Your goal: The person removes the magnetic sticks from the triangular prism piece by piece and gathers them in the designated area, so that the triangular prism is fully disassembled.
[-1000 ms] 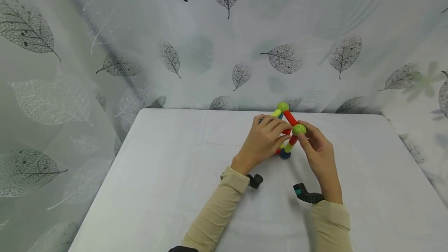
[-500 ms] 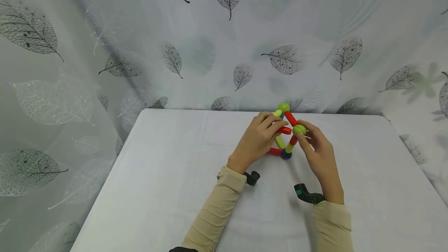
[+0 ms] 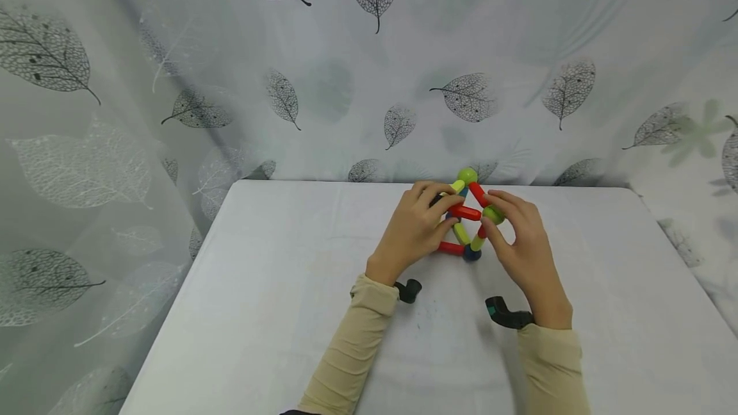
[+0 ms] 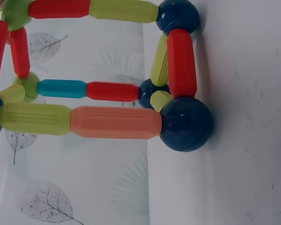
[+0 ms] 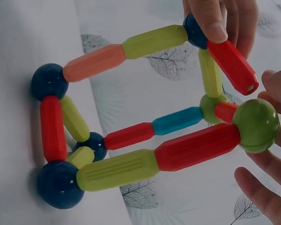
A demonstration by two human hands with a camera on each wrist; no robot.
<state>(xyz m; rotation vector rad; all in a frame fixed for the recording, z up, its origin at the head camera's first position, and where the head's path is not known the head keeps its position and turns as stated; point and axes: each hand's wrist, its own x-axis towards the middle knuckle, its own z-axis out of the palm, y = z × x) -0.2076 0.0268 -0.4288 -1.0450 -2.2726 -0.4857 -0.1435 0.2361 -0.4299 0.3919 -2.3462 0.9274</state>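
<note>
A box-shaped frame of magnetic rods [image 5: 192, 147] and balls stands at the table's back. Dark blue balls [image 4: 186, 124] form its base, and rods rise to upper balls. My left hand [image 3: 412, 226] pinches the upper blue ball [image 5: 195, 32] between thumb and fingers. A red rod [image 5: 232, 67] points from that ball toward a green ball [image 5: 256, 125], its far end apart from it in the right wrist view. Around that green ball, the fingers of my right hand [image 3: 521, 245] are spread loosely. Another green ball [image 3: 467, 175] tops the far corner.
A white-covered table [image 3: 277, 312] lies beneath the frame. Behind it hangs a pale curtain [image 3: 328, 139] printed with leaves. Dark wrist cameras [image 3: 507, 314] sit below both hands.
My left hand has drawn back left, baring more of the red rod. My right hand has loosened from its pinch on the green ball, its fingers spreading around it.
</note>
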